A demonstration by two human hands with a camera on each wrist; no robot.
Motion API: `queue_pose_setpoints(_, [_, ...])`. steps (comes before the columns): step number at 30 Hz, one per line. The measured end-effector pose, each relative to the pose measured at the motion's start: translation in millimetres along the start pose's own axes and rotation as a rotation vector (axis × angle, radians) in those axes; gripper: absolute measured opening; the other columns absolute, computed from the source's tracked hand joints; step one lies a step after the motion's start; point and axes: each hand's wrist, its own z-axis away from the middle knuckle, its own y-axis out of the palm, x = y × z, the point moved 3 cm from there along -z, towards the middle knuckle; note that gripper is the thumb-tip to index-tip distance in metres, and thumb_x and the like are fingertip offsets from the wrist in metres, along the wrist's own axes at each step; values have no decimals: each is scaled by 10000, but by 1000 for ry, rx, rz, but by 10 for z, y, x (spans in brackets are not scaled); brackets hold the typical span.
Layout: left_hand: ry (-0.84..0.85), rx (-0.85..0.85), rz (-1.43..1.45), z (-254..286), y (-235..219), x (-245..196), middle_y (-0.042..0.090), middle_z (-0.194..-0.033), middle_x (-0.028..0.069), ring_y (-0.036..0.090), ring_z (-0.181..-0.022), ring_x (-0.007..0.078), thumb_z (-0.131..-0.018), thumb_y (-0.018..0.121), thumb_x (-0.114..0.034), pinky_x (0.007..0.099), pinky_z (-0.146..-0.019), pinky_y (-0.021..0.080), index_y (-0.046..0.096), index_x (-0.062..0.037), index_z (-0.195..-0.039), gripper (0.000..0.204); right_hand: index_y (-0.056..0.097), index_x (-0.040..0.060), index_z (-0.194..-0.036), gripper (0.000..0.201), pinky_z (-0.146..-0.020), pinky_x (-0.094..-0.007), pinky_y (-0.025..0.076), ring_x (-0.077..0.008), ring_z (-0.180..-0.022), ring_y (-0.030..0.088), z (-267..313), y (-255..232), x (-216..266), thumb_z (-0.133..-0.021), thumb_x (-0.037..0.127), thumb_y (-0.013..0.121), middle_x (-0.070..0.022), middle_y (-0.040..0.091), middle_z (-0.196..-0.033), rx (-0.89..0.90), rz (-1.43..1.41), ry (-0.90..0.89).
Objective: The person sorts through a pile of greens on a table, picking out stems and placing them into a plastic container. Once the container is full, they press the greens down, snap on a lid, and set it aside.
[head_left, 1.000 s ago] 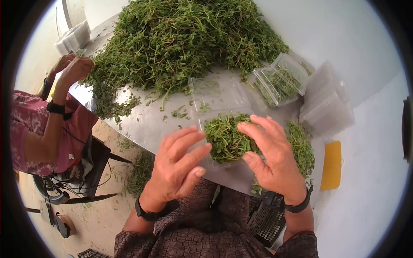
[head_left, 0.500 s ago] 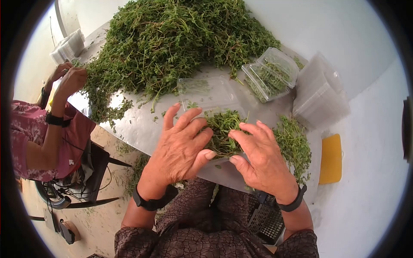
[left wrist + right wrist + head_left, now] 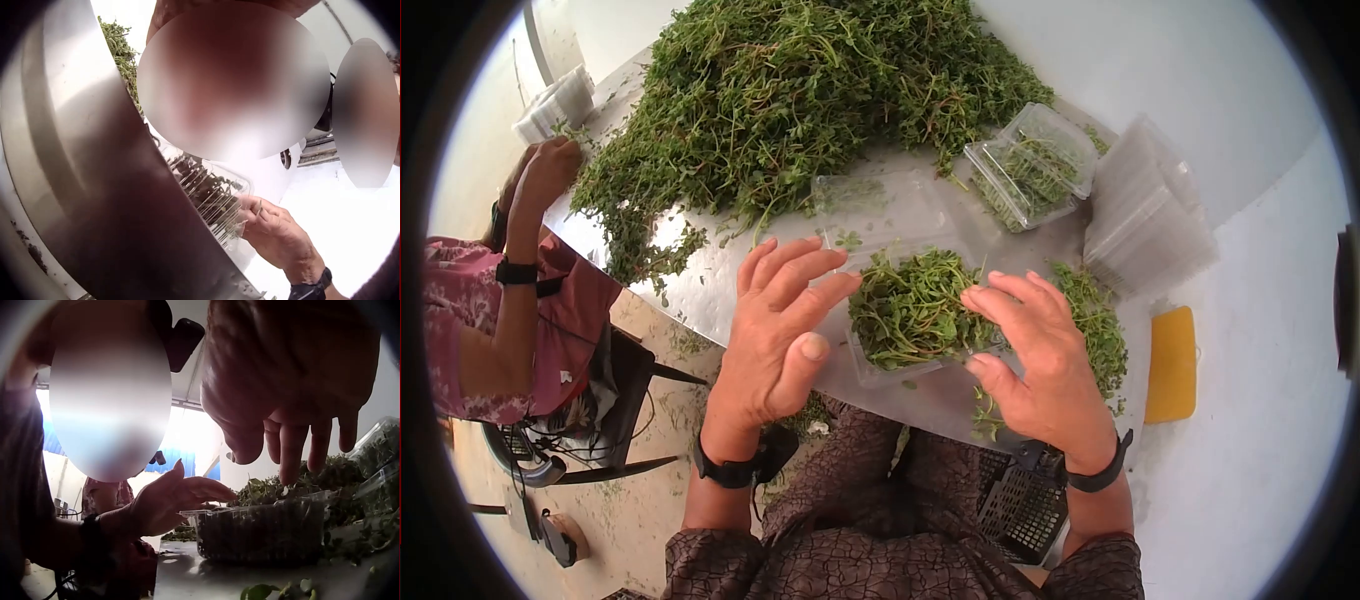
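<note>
A clear plastic clamshell box (image 3: 880,377) sits near the table's front edge, its lid (image 3: 890,205) folded back flat behind it. Leafy green sprigs (image 3: 920,305) fill the box and rise above its rim. My left hand (image 3: 775,320) hovers at the box's left side, fingers spread and fairly straight, holding nothing. At the right end, my right hand (image 3: 1040,360) has its fingertips right at the sprigs, thumb apart. The right wrist view shows that hand over the box (image 3: 259,534) with fingers pointing down.
A large heap of greens (image 3: 800,110) covers the back of the metal table (image 3: 720,315). Right of it stand a filled box (image 3: 1030,175) and a stack of clear boxes (image 3: 1145,210). Loose sprigs (image 3: 1095,330) lie at the right edge. Another person (image 3: 515,300) works at left.
Both hands closed in over the greens half a second ago, then drew apart. My left hand has moved left off the box; the right has shifted slightly right. The greens show fully again.
</note>
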Motion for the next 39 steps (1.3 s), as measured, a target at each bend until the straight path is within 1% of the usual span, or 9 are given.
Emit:
queue_pose_setpoints(3, [31,-44,66,-6,-41,-33,583,-1268,145,485,-1258,359,-981,300,-475,530,-1139,201,640,-66,-1203,576,556,-14,-1265,526,-1092,-537,323,-355,-1192,531,21,-2,10,-796,144,734,-187,673,-993,16,-21,-15])
queue_pose_setpoints(8, [114,130,-22,-77,167,-157,569,-1296,139,436,-1305,359,-989,323,-492,567,-1141,173,633,-82,-1225,566,559,-11,-1240,488,-1084,-539,326,-345,-1199,528,1,92,56,-814,159,724,-175,672,-1038,40,3,-22])
queue_pose_setpoints(12, [64,233,-121,-96,194,-146,583,-1264,124,455,-1293,355,-997,287,-492,545,-1164,148,650,-58,-1170,592,559,-8,-1231,474,-1080,-543,331,-344,-1191,533,8,132,-29,-817,157,723,-176,669,-1050,46,21,-15])
queue_pose_setpoints(20, [64,99,-60,-59,117,-211,611,-1232,134,484,-1282,361,-1003,271,-509,556,-1153,186,666,-60,-1142,614,561,-2,-1275,513,-1072,-515,366,-352,-1152,563,66,-126,-98,-799,114,713,-176,638,-1169,-76,-23,8])
queue_pose_setpoints(22, [58,62,-40,-10,63,-214,616,-1235,133,489,-1281,361,-1006,258,-527,559,-1150,195,670,-66,-1145,634,564,2,-1273,527,-1062,-521,377,-343,-1140,574,138,-208,-114,-778,97,719,-148,662,-1146,-99,-41,18])
queue_pose_setpoints(24, [104,81,-48,46,43,-224,608,-1231,146,512,-1245,365,-980,350,-496,574,-1130,215,663,-61,-1148,562,569,6,-1263,525,-1068,-525,368,-334,-1148,569,205,-228,-124,-769,89,726,-121,689,-1096,-67,-46,32])
queue_pose_setpoints(27, [121,113,-29,124,50,-264,624,-1218,135,514,-1246,371,-994,303,-535,582,-1128,223,677,-73,-1128,610,571,5,-1253,520,-1072,-532,361,-332,-1158,560,247,-173,-110,-763,79,729,-113,704,-1055,-21,-28,37])
queue_pose_setpoints(28, [120,139,-19,141,57,-268,630,-1224,129,508,-1260,371,-1001,256,-575,582,-1137,212,683,-78,-1126,667,571,5,-1253,520,-1072,-532,361,-332,-1158,560,249,-158,-100,-763,79,729,-113,704,-1055,-21,-28,40])
queue_pose_setpoints(39, [124,158,-55,117,185,-293,633,-1129,133,533,-1224,350,-972,407,-492,579,-1130,228,697,-57,-1020,525,581,-7,-1214,486,-1084,-543,346,-342,-1157,556,135,43,-16,-795,173,747,-141,674,-1027,84,58,-16])
